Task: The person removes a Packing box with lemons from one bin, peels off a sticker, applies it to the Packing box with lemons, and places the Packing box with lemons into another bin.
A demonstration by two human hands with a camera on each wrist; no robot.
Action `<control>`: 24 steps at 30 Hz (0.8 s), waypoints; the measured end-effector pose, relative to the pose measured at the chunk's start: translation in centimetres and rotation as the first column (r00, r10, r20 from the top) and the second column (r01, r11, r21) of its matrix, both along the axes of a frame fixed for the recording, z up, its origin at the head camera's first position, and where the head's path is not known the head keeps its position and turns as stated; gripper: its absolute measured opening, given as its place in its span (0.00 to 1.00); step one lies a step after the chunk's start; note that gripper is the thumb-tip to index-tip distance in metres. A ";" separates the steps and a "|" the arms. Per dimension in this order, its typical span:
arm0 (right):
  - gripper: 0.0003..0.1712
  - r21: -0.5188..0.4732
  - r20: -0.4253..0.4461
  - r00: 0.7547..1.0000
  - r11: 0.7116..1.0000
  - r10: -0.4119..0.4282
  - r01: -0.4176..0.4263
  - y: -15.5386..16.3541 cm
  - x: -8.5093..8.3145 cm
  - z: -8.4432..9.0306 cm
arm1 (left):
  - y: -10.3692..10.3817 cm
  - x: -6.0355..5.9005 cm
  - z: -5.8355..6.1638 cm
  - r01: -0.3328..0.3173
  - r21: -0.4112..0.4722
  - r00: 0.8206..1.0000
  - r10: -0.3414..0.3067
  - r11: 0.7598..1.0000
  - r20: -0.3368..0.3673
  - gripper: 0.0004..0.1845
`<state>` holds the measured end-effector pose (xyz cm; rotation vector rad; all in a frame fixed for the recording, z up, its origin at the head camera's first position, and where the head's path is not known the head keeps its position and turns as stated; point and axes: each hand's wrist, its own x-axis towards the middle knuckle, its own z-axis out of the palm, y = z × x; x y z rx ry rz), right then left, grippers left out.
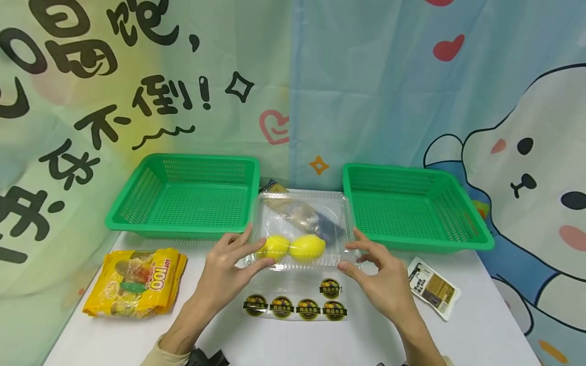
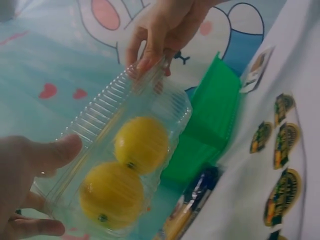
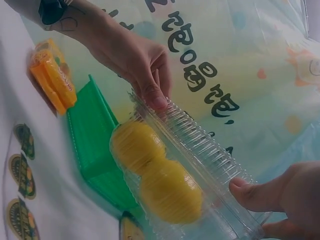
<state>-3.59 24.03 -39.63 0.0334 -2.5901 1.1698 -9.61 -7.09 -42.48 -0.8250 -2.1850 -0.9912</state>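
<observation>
A clear plastic clamshell box (image 1: 299, 195) with two yellow lemons (image 1: 308, 248) inside is held up between both hands, its ribbed edge showing in the wrist views. My left hand (image 1: 230, 264) grips the left front corner, thumb on the near edge. On the opposite corner, my right hand (image 1: 382, 268) pinches the box between thumb and fingers. The lemons lie side by side along the near side of the box. Below the box, a clear sheet of round black-and-gold stickers (image 1: 309, 309) lies on the white table (image 1: 366, 335).
Green plastic baskets stand at back left (image 1: 201, 203) and back right (image 1: 393, 208). A yellow snack bag (image 1: 135, 282) lies on the left, a small white-and-brown packet (image 1: 434, 288) on the right. Behind the box is a dark-and-gold package (image 1: 274, 186), partly seen through the plastic.
</observation>
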 end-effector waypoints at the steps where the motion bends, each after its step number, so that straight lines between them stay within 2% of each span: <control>1: 0.21 -0.004 0.005 1.000 1.000 -0.005 0.005 0.0 0.1 -0.2 | 0.1 0.1 -0.2 0.002 0.000 1.000 -0.002 1.000 0.004 0.28; 12: 0.22 -0.032 0.065 0.997 0.998 -0.043 0.045 -0.3 0.9 -2.7 | 0.2 0.8 -2.5 0.001 -0.002 0.997 -0.001 1.000 0.072 0.28; 17: 0.22 -0.060 0.065 0.997 0.997 -0.041 0.044 -0.5 0.9 -3.5 | 0.0 1.0 -3.0 -0.009 -0.007 0.994 0.010 1.000 0.105 0.27; 24: 0.22 -0.062 0.059 0.997 0.997 -0.045 0.048 -0.6 0.9 -4.0 | 0.0 1.0 -3.4 -0.017 -0.020 0.993 0.019 1.000 0.113 0.27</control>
